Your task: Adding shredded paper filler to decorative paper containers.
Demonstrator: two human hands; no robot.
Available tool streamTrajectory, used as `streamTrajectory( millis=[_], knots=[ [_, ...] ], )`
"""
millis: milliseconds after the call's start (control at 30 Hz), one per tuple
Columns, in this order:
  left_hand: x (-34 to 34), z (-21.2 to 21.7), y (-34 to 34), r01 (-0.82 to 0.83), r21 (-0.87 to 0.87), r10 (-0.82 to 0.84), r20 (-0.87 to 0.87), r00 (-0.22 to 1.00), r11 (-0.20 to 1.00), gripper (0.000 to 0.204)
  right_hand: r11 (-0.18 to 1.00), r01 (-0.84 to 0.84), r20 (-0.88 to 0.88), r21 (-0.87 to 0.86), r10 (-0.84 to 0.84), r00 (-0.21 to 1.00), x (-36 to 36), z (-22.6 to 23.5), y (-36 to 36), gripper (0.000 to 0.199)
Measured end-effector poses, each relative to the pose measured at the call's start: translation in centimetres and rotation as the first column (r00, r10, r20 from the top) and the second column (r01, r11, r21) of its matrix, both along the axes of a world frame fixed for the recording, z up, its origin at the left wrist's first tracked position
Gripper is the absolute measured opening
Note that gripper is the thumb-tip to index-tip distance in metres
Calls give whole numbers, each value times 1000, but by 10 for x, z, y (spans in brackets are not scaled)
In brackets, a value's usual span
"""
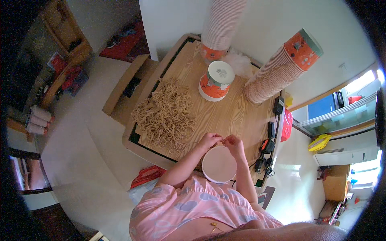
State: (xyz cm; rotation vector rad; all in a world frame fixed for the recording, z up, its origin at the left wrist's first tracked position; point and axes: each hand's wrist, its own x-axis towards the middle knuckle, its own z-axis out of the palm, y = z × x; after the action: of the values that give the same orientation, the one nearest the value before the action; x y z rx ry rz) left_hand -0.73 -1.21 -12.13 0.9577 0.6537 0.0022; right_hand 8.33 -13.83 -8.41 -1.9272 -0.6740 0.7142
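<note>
Closely, a round tub (219, 164) with white rim and pale pinkish inside sits at the tabletop's (237, 120) near edge. At its far rim, the left hand (210, 140) and right hand (235, 145) nearly meet; whether either grip clamps anything, I cannot tell. Beyond the tub, upside-down tubs (283, 66) stack nested together.

I can make out no readable words or numbers. On the worktop (237, 120) before me, the orange-and-white tub (215, 85) carries a grey mark on its pale top, and the leaning stack (277, 70) shows print on its orange end, all too small to read.
</note>
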Motion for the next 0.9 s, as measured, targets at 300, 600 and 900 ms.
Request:
streamTrajectory(
  millis=[300,600,900],
  knots=[
    [0,2,-3,-7,-14,8,97,995,1000,10,999,34,-29,-3,-34,999,-4,9,-6,6],
    [3,-1,-2,148,75,-149,9,989,986,10,994,101,18,-34,-100,995,-3,5,-9,6],
    [4,-14,0,168,91,-172,41,984,982,12,993,117,-22,-10,-117,993,-5,6,-8,6]
  ],
)
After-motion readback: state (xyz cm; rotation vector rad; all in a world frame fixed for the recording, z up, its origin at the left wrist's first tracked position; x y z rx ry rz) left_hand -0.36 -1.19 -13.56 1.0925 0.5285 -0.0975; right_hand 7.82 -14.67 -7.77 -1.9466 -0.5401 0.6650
